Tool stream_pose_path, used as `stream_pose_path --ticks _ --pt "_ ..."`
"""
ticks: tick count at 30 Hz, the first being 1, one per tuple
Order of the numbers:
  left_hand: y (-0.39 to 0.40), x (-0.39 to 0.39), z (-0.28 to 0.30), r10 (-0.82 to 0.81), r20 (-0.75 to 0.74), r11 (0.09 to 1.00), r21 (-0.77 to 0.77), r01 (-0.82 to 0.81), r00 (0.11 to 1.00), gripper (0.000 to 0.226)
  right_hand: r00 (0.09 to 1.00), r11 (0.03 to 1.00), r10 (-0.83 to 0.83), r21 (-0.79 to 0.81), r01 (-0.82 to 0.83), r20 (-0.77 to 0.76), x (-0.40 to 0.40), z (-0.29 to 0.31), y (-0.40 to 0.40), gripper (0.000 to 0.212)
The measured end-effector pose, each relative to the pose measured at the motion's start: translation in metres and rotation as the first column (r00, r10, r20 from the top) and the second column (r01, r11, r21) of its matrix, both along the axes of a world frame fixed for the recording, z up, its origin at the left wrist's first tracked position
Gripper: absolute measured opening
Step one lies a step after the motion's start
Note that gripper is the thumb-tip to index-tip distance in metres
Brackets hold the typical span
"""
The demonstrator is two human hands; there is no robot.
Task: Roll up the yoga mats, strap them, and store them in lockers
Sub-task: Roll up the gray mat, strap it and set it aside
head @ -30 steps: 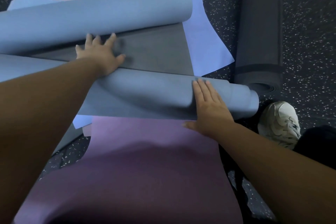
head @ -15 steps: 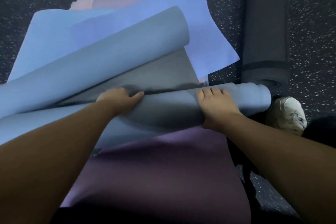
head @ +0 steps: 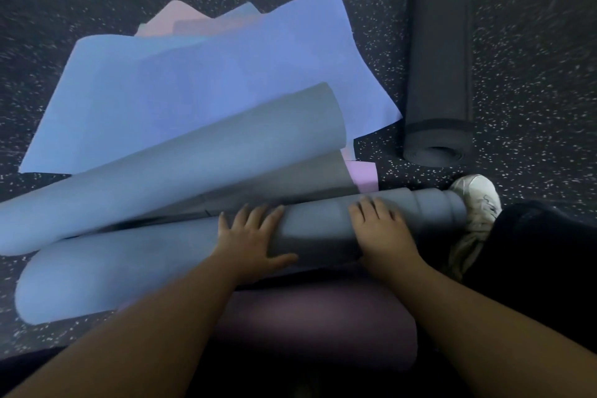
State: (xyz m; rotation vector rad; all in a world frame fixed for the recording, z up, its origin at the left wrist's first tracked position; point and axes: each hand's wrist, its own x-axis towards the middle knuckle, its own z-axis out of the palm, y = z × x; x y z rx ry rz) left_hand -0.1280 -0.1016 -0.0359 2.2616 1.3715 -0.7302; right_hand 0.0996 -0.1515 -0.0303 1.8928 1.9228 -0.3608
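Observation:
A grey-blue yoga mat (head: 155, 255) lies across the floor, rolled into a long tube near me; its far end (head: 206, 152) curls up in a second loose roll. My left hand (head: 250, 237) rests flat on top of the near roll, fingers spread. My right hand (head: 381, 226) presses on the same roll further right, fingers straight. A purple mat (head: 310, 317) lies under the roll, close to my body. Behind, several flat mats (head: 206, 81) in blue and pink are stacked loosely.
A dark grey rolled mat (head: 437, 74) with a strap band lies at the right on the speckled black floor (head: 533, 74). My white shoe (head: 478, 197) and dark trouser leg (head: 542, 268) are at the right end of the blue roll.
The near roll has turned further along the mat toward the curled far end. My left hand went from gripping the roll's edge to lying flat on it. The view shifted back.

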Motion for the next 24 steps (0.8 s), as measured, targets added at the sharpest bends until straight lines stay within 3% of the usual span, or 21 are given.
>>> stream_pose_path --ticks 3,6,9,13,19,24 --pt "-0.013 0.004 -0.009 -0.066 -0.034 0.998 0.021 0.067 0.997 0.112 0.995 0.995 -0.089 -0.043 0.086 -0.052 -0.004 -0.003 -0.009 0.084" --pt "-0.011 0.009 -0.015 -0.031 -0.065 0.998 0.052 0.034 0.997 0.094 0.988 0.989 -0.061 0.123 0.079 -0.143 -0.007 -0.016 -0.024 0.052" --pt "0.003 0.01 -0.015 0.004 -0.038 0.998 0.062 -0.002 0.999 0.084 0.973 0.966 0.01 0.254 0.05 -0.231 -0.018 -0.025 -0.034 0.057" --pt "0.031 0.011 -0.017 0.073 0.013 0.991 0.11 -0.074 0.997 0.091 0.952 0.95 0.017 0.302 0.08 -0.307 -0.03 -0.027 -0.032 0.058" --pt "0.057 0.008 -0.019 0.175 0.04 0.975 0.134 -0.179 0.984 0.11 0.906 0.942 -0.045 0.284 0.179 -0.42 -0.028 -0.025 -0.016 0.069" --pt "0.066 0.01 -0.018 0.217 0.02 0.967 0.131 -0.217 0.976 0.108 0.898 0.961 -0.078 0.207 0.183 -0.432 -0.033 -0.031 -0.025 0.078"
